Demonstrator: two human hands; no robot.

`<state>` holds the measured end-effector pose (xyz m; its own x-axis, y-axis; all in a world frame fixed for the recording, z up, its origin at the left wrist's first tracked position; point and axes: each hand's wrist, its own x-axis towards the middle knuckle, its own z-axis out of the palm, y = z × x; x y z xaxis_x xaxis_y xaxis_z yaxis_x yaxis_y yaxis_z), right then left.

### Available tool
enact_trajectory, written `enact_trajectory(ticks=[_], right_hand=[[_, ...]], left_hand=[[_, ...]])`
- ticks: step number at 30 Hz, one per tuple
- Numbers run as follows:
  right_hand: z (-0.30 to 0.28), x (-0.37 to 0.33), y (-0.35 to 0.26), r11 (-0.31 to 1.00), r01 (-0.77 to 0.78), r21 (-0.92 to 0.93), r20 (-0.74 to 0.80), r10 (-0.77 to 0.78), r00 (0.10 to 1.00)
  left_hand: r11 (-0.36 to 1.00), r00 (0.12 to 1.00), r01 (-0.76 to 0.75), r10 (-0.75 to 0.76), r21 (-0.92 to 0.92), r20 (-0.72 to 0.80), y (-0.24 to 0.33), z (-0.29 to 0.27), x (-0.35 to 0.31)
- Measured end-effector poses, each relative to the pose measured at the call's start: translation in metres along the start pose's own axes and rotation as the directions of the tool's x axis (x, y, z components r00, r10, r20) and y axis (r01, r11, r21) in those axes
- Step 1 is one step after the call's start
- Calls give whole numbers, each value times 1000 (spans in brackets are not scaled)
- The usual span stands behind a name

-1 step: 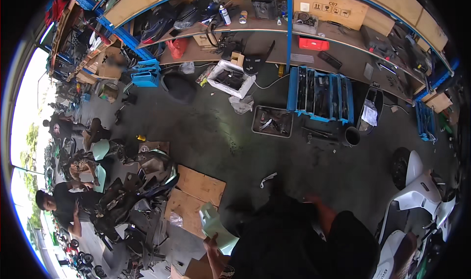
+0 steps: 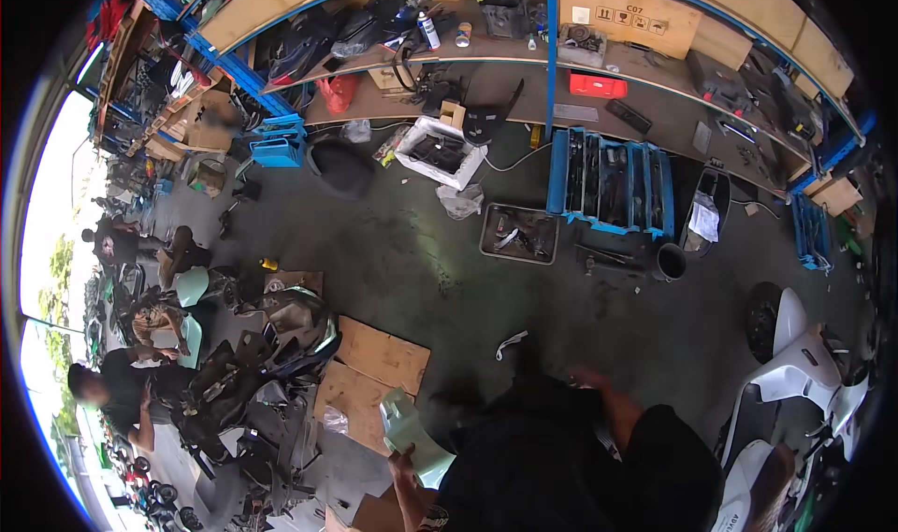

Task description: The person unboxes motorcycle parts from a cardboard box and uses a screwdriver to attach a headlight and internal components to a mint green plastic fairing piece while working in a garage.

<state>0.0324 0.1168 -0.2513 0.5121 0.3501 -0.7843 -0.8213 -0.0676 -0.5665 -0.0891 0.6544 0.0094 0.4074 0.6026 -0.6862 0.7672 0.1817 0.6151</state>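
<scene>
A pale green plastic body panel (image 2: 410, 424) is gripped at its edge by my left hand (image 2: 402, 461), low in the view and left of my body. My fingers are closed round it, and part of the panel disappears behind my dark clothing. Beneath and beside it lies flattened cardboard (image 2: 360, 396). My right hand (image 2: 589, 379) sits close in front of my body, dark and smeared, so its fingers and anything in them cannot be made out. Beyond it on the floor rests a small white strip-like piece (image 2: 511, 344).
A partly stripped scooter (image 2: 271, 345) stands at left, with people (image 2: 122, 392) around it. At right is a white scooter (image 2: 804, 364). Ahead are an opened blue toolbox (image 2: 613, 181), a parts tray (image 2: 520, 253), a foam box (image 2: 412, 163), a black cylinder (image 2: 670, 261) and loaded shelves (image 2: 505, 53).
My right hand has shifted very slightly to the left. The left hand and the green panel stay in place.
</scene>
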Motion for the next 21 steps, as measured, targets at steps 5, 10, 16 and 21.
enact_trajectory(ticks=[5, 10, 16, 21], right_hand=[[10, 1, -97, 892, -136, -431, -212, 46, 976], [42, -13, -199, 666, 20, -746, -162, -210, 964], [135, -24, -299, 848, 242, -472, 37, -255, 966], [235, -33, -364, 833, 426, -353, 164, -394, 905]], left_hand=[[946, 976, 90, -22, -311, 215, 43, 2, -3], [940, 947, -17, 124, -340, 295, 107, 5, 3], [934, 840, -70, 245, -351, 484, 210, 63, 46], [903, 631, 24, 318, -428, 707, 284, 165, 43]])
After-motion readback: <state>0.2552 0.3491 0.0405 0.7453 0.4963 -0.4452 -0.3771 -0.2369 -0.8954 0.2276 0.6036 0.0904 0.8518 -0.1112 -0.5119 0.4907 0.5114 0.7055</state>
